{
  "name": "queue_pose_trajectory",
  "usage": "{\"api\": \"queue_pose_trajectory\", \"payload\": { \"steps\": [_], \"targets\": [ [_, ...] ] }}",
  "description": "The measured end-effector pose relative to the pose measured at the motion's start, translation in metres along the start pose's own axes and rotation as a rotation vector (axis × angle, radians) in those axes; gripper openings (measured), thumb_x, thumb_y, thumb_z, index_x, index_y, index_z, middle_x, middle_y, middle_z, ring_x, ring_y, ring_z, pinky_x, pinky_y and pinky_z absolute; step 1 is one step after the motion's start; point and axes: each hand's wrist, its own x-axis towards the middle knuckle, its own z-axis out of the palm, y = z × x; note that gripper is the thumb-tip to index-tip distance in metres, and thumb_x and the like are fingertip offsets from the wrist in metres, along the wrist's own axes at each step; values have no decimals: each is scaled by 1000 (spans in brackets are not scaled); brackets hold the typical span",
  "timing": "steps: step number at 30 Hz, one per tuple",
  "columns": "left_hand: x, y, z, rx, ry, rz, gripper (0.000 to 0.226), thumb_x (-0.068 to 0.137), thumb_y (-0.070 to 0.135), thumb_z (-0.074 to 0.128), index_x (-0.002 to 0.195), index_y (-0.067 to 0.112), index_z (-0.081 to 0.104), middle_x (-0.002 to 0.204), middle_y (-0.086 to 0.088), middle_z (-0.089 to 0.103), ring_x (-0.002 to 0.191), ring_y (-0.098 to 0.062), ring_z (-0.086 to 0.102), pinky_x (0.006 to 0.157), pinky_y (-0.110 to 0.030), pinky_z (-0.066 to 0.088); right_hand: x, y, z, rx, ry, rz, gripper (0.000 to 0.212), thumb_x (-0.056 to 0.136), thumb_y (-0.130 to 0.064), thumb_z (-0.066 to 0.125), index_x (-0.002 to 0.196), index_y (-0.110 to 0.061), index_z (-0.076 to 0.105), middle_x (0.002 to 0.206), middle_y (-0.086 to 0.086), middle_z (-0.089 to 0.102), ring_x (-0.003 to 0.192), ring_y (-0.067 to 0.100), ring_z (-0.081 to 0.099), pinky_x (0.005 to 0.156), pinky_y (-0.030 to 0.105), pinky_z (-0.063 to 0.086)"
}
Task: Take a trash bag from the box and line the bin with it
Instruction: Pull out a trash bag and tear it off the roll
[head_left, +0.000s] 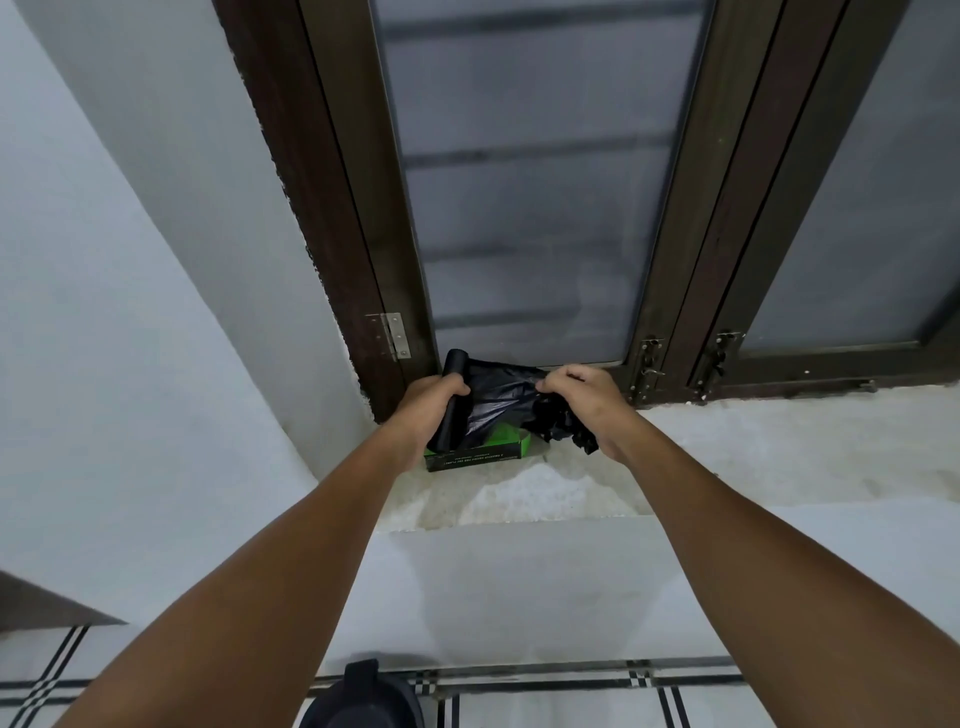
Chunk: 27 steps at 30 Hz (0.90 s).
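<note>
A green box (483, 452) lies on the stone windowsill (571, 493), close to the left window frame. Just above it, my left hand (426, 410) grips a black roll of trash bags (453, 405), held nearly upright. A black trash bag (506, 397) stretches from the roll to my right hand (584, 400), which pinches its crumpled free end. The loose end (563, 428) hangs below my right hand. At the bottom edge, a black bin (363, 699) stands on the floor, only partly in view.
A dark brown window frame (363, 234) with frosted panes rises behind the sill, with a hinge (392, 335) and latches (649, 364) near my hands. White walls flank the sill. White floor tiles with black lines (571, 680) lie below.
</note>
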Motion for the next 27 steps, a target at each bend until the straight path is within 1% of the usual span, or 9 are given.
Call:
{"api": "queue_pose_trajectory", "payload": {
  "steps": [3, 6, 8, 10, 13, 17, 21, 25, 27],
  "targets": [
    [-1, 1, 2, -28, 0, -19, 13, 96, 30, 57, 98, 22, 67, 105, -11, 71, 101, -34, 66, 92, -42, 50, -1, -2, -2, 47, 7, 38, 10, 84, -21, 67, 77, -15, 62, 71, 6, 57, 58, 22, 51, 58, 32, 39],
    [-4, 2, 4, -69, -7, -36, 30, 93, 36, 55, 115, 19, 65, 111, -14, 71, 111, -38, 67, 104, -49, 52, -1, -2, -3, 91, -10, 47, 14, 76, -22, 68, 66, -21, 59, 75, 7, 58, 74, 27, 56, 63, 37, 44],
    [-4, 2, 5, -88, 11, -39, 34, 89, 40, 56, 115, 20, 65, 114, -15, 71, 109, -37, 67, 100, -48, 52, 2, 1, -3, 147, -35, 38, 23, 82, -9, 70, 66, -20, 57, 73, 7, 60, 72, 28, 60, 53, 31, 48],
    [-3, 3, 3, -89, 39, -16, 23, 92, 38, 58, 106, 22, 66, 110, -13, 72, 103, -34, 68, 92, -43, 50, 2, 1, -5, 148, -58, 3, 16, 85, -4, 76, 80, -15, 65, 81, 10, 67, 68, 27, 66, 50, 29, 53],
    [3, 0, -2, -76, 58, 61, 14, 95, 27, 67, 107, 20, 72, 111, -11, 77, 103, -30, 72, 94, -42, 55, 3, 4, -11, 70, -91, -16, 22, 82, -17, 84, 101, -14, 74, 98, 14, 76, 80, 24, 73, 72, 41, 63],
    [7, -2, -1, 9, 98, 101, 17, 99, 24, 69, 114, 18, 68, 112, -10, 74, 103, -28, 71, 98, -44, 57, 5, 7, -12, -90, -89, -26, 16, 81, -29, 85, 93, -20, 80, 96, 19, 77, 85, 46, 72, 81, 63, 56],
    [6, -5, 8, 179, 171, 162, 31, 99, 39, 69, 116, 13, 65, 111, -10, 70, 101, -29, 68, 92, -43, 55, 3, 2, -8, -160, -92, -38, 18, 86, -28, 82, 91, -11, 78, 86, 16, 76, 61, 26, 72, 54, 35, 59],
    [6, 0, 15, 65, 169, 63, 30, 106, 45, 50, 102, 19, 64, 98, 0, 65, 88, -18, 61, 89, -39, 47, 2, 2, -3, -163, -44, -36, 25, 85, -35, 81, 86, -10, 77, 83, 16, 77, 61, 27, 70, 54, 38, 56],
    [9, -3, 14, 134, 156, 88, 30, 105, 43, 54, 99, 15, 65, 99, -4, 66, 85, -19, 60, 77, -36, 44, 3, 3, -5, -173, -16, -34, 27, 89, -35, 78, 88, -8, 77, 82, 13, 76, 51, 14, 68, 44, 25, 50]
  ]
}}
